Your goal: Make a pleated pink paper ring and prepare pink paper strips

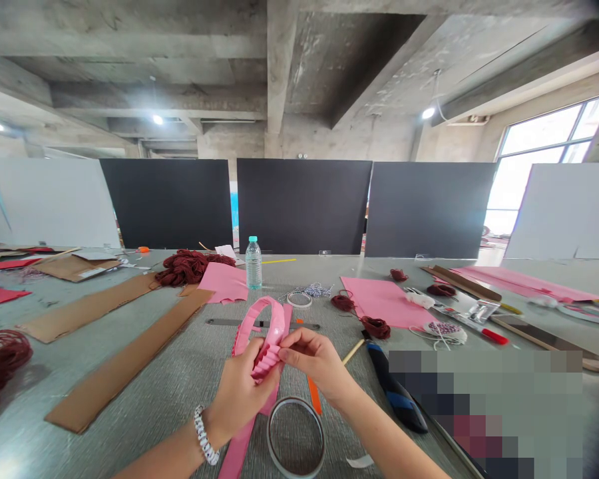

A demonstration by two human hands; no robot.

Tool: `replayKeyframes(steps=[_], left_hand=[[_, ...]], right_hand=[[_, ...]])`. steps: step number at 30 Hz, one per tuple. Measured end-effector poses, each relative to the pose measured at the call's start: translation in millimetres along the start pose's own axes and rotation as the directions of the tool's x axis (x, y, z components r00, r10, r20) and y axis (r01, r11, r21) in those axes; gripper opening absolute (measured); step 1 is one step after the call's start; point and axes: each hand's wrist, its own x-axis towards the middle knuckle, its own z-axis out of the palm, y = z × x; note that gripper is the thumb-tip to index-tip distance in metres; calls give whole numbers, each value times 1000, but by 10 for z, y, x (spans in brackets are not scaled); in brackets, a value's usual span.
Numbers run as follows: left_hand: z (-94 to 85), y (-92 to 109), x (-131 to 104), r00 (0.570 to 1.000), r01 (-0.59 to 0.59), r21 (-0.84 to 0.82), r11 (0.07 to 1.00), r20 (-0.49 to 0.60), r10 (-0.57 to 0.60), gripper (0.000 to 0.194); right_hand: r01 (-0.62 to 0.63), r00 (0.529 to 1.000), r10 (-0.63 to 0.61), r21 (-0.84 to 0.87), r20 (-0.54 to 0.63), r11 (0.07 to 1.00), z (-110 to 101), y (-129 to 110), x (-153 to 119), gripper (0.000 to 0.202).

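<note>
A band of pink material (251, 320) is bent into a loop, with small pleats or cut tabs along its inner edge. My left hand (244, 382) is closed round the lower part of the loop, thumb against the pleats. With thumb and fingertips, my right hand (317, 359) pinches the pleated edge at the loop's right side. Below the hands a long pink strip (239, 449) lies on the table. A large roll of tape (321, 436) rests just in front of my wrists. Behind the loop lies a dark flat ruler-like strip (222, 322), and an orange piece (313, 396) is under my right hand.
Cardboard strips (130, 362) lie to the left, near dark red yarn (184, 267). A water bottle (253, 265) stands beyond the loop. Pink sheets (379, 303), a black and blue tool (394, 389) and a phone (554, 339) are to the right. Black panels (304, 206) line the back.
</note>
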Motion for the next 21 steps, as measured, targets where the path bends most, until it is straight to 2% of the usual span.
replayKeyframes(steps=[8,13,17,19,21], left_hand=[[41,-29,-19,1000,-20,-24,1000,7,20,12],[29,-66,-15,999,-41,-47,998,21,42,12],[1,-84,22,1000,-4,-51,999,-28,2,17],[-51,-76,58,997,20,-84,996,-73,-26,19],[-132,-64,105,988,46,-149,988,-140,-67,22]], right_hand=[[-69,998,68,51,8,996,-23,45,27,20],[-59,998,59,23,-2,998,4,100,39,26],[-25,999,25,13,38,1000,26,102,32,29],[3,999,-1,-50,42,999,12,90,55,23],[-15,1000,18,-209,12,978,-26,91,115,14]])
